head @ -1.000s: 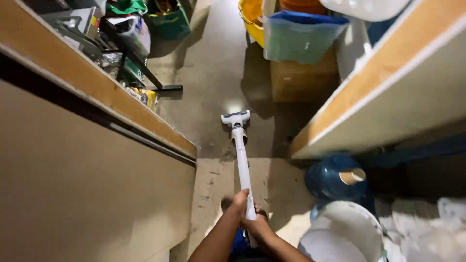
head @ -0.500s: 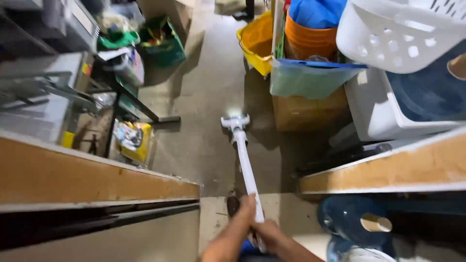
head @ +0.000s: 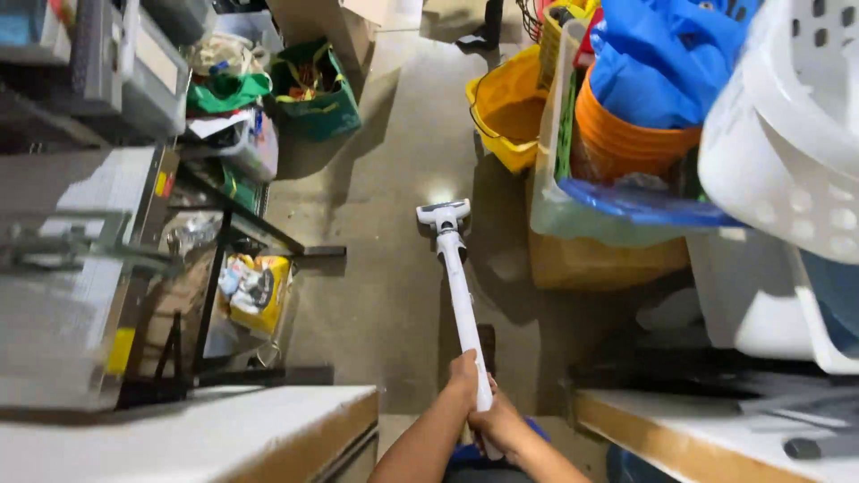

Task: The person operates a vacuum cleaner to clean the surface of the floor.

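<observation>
The concrete floor (head: pixel 394 179) runs as a narrow aisle straight away from the person, hemmed by a metal rack (head: pixel 98 268) on the left and stacked storage on the right; two pale shelf edges (head: pixel 295 429) close in at the bottom of the view. A white stick vacuum (head: pixel 458 286) lies along that aisle; its long axis points almost directly forward and a little left, the tube rising from the floor head (head: pixel 443 215), which rests flat on the concrete, back to the grip low in the view. The head is well ahead of the hands, near a yellow mop bucket (head: pixel 506 107) and a clear plastic bin (head: pixel 608 192). Both hands clasp the upper end of the tube, one just above the other; the left hand (head: pixel 463 374) is the forward one, nearer the head, fingers wrapped round the tube; the right hand (head: pixel 499 422) is clenched on it just behind, nearer the body.

Containers, by size: a white laundry basket (head: pixel 787 134) tilts at the far right, its contents hidden; the clear bin holds an orange bucket (head: pixel 626 134) stuffed with blue fabric (head: pixel 662 54); the yellow bucket looks empty; a green bag (head: pixel 313 89) on the floor at left holds mixed items too small to tell; a yellow packet (head: pixel 255 286) sits low in the rack.
</observation>
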